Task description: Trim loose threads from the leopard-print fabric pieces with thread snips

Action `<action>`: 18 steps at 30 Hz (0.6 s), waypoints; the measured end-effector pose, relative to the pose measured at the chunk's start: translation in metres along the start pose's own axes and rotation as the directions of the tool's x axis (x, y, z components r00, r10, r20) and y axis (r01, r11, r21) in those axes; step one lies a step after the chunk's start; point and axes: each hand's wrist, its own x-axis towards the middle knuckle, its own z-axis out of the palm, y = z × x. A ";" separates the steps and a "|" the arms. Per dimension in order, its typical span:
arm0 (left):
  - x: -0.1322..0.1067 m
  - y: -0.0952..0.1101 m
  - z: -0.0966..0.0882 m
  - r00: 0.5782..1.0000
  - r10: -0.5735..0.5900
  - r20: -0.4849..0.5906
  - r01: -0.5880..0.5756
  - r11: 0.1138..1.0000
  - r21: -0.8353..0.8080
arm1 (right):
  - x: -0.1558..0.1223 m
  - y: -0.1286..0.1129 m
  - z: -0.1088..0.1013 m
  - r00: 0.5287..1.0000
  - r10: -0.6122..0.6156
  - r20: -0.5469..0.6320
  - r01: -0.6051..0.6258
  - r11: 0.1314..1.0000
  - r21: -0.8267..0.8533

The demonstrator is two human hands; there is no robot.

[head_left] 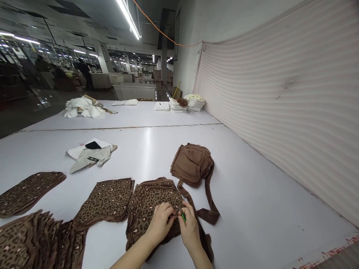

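Note:
A stack of leopard-print fabric pieces (pixel 148 201) lies in front of me on the table. My left hand (pixel 162 220) rests on its right part, thumb and fingers pinching the fabric. Close beside it, my right hand (pixel 189 224) is closed around a small green-handled tool (pixel 183 217); its working end is hidden, so its kind is unclear. The fingertips of both hands nearly meet at the fabric. A plain brown strip (pixel 209 216) runs from beside the stack to a pile of folded brown fabric pieces (pixel 187 162) just beyond.
More leopard-print stacks lie left: a squarish one (pixel 109 200), a rounded one (pixel 30 190) and a ruffled heap (pixel 30 239). Farther off are papers with a black phone (pixel 93 145) and black snips (pixel 93 159), white scraps (pixel 85 107) and white stacks (pixel 178 105). A striped sheet (pixel 266 82) hangs right.

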 end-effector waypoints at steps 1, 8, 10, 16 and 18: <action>0.001 -0.001 0.000 1.000 -0.008 -0.004 0.008 1.000 0.000 | 0.001 0.000 0.000 1.000 0.007 0.000 -0.007 1.000 0.012; 0.002 -0.006 0.003 0.998 -0.053 -0.023 0.053 0.999 -0.007 | -0.008 -0.008 -0.014 0.960 0.271 -0.075 -0.252 0.948 0.197; 0.001 -0.007 0.004 0.999 -0.043 -0.025 0.043 0.999 -0.002 | -0.017 -0.010 -0.017 0.917 0.397 0.048 -0.388 0.857 0.340; -0.003 -0.008 0.008 0.999 0.022 -0.035 -0.021 0.999 0.028 | -0.041 -0.014 -0.007 0.747 0.602 0.282 -0.637 0.529 0.561; -0.006 -0.008 0.010 0.998 0.044 -0.045 -0.042 0.998 0.041 | -0.041 -0.018 -0.002 0.689 0.641 0.337 -0.676 0.403 0.617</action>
